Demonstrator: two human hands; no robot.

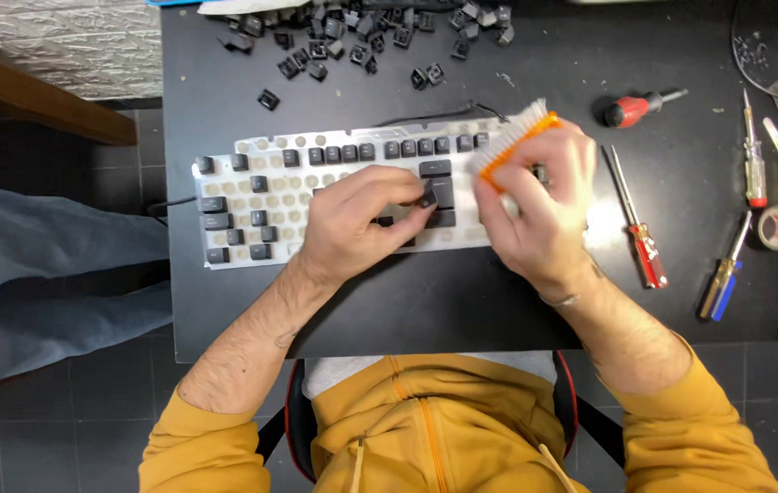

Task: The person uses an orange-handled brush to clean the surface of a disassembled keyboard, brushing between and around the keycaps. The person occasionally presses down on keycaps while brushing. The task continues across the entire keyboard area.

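Forearms in rolled mustard sleeves are extended over a black table (225,301). Left hand (362,215) is laid palm-down on the white keyboard (252,196), fingertips pinched on a dark keycap (427,196). Right hand (540,205) is curled tight around an orange brush (512,146), bristles tilted up-left. Beyond, loose keycaps (352,41) are scattered; screwdrivers (640,219) are laid to the right.
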